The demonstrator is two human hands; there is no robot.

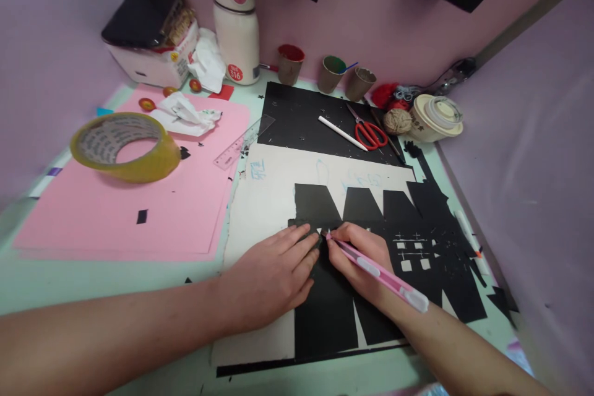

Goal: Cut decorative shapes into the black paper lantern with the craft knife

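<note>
My right hand (364, 260) grips a pink craft knife (380, 271), its tip on a black paper cutout (325, 315) beside a small white opening. Flat on the left part of that cutout lies my left hand (273, 275), fingers stretched toward the knife tip and close to it. Tapered flaps run along the cutout's upper and lower edges, and small square holes with pale drawn lines show on its right part. Under it is a white board (260, 216) with blue marks along its top.
Pink paper sheets (185, 223) bear a tape roll (125, 148). Farther back are a clear ruler (244, 142), red-handled scissors (370, 135), a white pen (342, 133), a black sheet (297, 111), a white bottle (237, 37), paint cups (291, 66) and twine (397, 121).
</note>
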